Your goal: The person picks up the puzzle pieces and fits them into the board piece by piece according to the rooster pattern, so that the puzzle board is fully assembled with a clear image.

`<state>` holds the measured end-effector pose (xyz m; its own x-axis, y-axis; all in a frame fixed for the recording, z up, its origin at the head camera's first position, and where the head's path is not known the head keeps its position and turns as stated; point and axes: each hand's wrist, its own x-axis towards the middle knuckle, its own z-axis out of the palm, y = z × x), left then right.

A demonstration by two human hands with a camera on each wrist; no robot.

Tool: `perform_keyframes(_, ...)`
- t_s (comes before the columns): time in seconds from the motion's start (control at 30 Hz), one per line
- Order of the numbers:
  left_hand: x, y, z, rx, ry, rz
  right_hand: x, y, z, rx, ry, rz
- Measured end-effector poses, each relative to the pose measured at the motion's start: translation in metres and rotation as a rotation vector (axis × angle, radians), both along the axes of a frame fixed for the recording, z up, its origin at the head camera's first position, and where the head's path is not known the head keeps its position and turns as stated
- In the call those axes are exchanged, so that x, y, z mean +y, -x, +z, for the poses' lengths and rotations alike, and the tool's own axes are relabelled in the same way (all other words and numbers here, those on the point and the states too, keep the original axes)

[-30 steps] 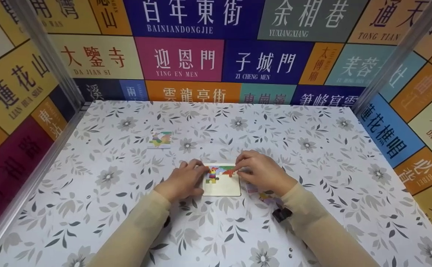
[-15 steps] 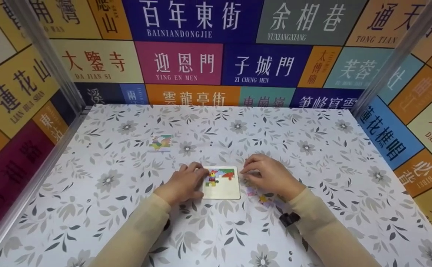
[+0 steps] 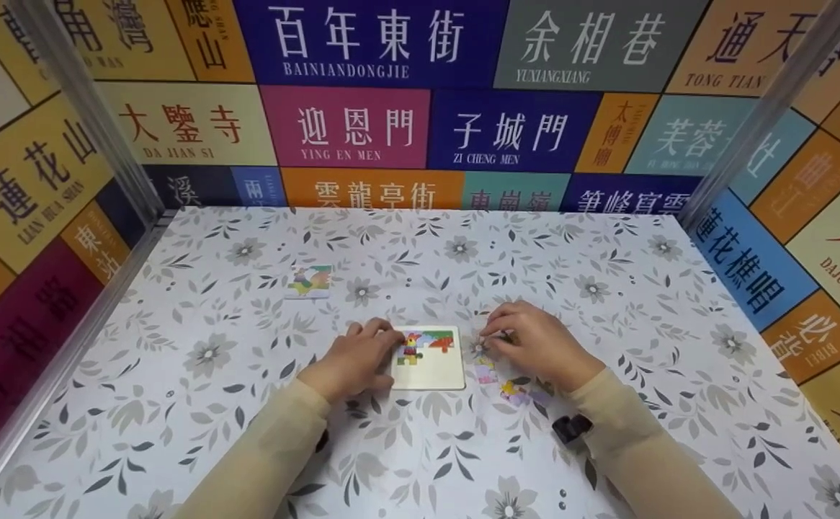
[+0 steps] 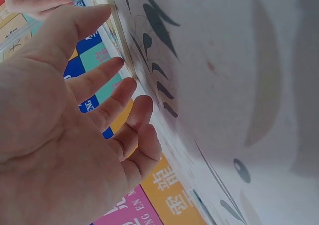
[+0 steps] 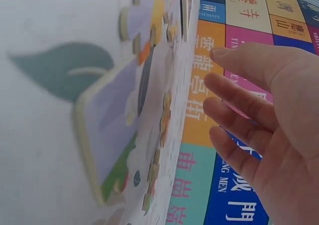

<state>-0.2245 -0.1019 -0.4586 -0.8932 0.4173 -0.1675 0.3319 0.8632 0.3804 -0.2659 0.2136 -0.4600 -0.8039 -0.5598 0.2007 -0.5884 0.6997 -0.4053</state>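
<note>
A small cream puzzle board (image 3: 434, 373) lies mid-table, with colourful joined pieces (image 3: 427, 339) along its top and left side. My left hand (image 3: 351, 360) rests at the board's left edge. In the left wrist view its thumb and loosely bent fingers reach the board's rim (image 4: 118, 31). Right of the board my right hand (image 3: 539, 342) hovers over loose jigsaw pieces (image 3: 487, 373), and the right wrist view shows nothing between its relaxed fingers. A purple and green piece (image 5: 107, 135) lies close by there, with several others partly behind it.
Farther back on the left lies a small picture card with a puzzle image (image 3: 310, 281). A flower-patterned cloth (image 3: 420, 461) covers the table. Walls with coloured sign panels (image 3: 348, 126) and clear corner posts (image 3: 103, 108) stand around it.
My right hand has drawn away from the board's upper right corner, moving right towards the loose pieces. An orange-red piece stays in that corner. The left hand keeps its place at the board's edge.
</note>
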Motion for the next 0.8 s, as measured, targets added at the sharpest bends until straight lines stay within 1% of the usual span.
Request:
perform_keyframes(0.17,-0.001,-0.002,-0.001,-0.001,-0.012,-0.004,0.004,0.003,-0.002,0.007,-0.018,-0.029)
perform_keyframes(0.3,0.000,-0.001,0.002,-0.006,-0.016,-0.005,0.009,0.006,0.000,0.019,-0.024,-0.024)
perform_keyframes(0.43,0.000,-0.001,0.003,-0.007,-0.011,-0.006,0.015,0.007,0.002,0.011,-0.039,-0.028)
perform_keyframes(0.63,0.001,-0.001,0.001,0.017,-0.010,-0.012,0.020,0.008,0.002,0.003,-0.056,-0.020)
perform_keyframes(0.7,0.001,-0.001,0.000,0.012,-0.009,-0.008,0.021,0.008,0.002,-0.010,-0.056,-0.027)
perform_keyframes(0.8,0.002,-0.001,-0.001,-0.002,-0.006,0.000,0.023,0.007,0.002,-0.053,-0.061,-0.067)
